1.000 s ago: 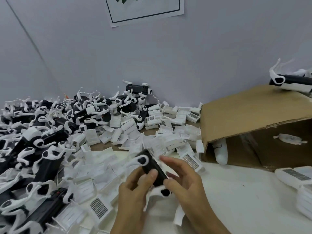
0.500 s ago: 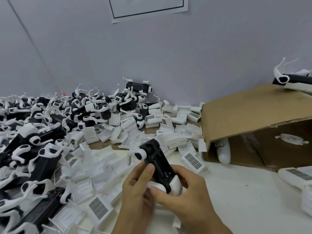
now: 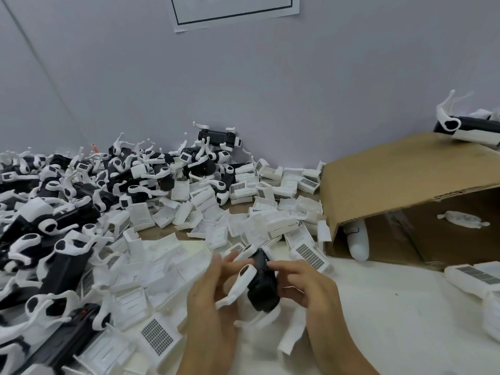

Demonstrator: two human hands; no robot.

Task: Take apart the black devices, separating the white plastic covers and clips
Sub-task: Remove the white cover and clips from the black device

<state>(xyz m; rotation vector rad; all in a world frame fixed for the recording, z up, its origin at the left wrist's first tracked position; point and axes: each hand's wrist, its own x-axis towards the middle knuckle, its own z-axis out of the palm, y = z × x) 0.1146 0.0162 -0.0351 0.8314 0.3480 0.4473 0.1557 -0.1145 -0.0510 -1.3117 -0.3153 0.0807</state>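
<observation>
The black device point(image 3: 262, 285) is held above the near middle of the white table point(image 3: 392, 315), its long axis running near to far, a white clip point(image 3: 241, 282) hinged off its left side. It is gripped by the curled right hand point(image 3: 305, 286), while the clip is pinched by the left hand point(image 3: 213, 299). Loose white covers point(image 3: 173, 255) are heaped left and far.

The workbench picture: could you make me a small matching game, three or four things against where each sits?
Things:
1. black device
2. cardboard box
3. pile of undone devices
4. paper sheet

Places:
A. taped on the wall
B. lying on its side at the right
C. between both hands
D. heaped at the left

Pairs: 1-C, 2-B, 3-D, 4-A
</observation>
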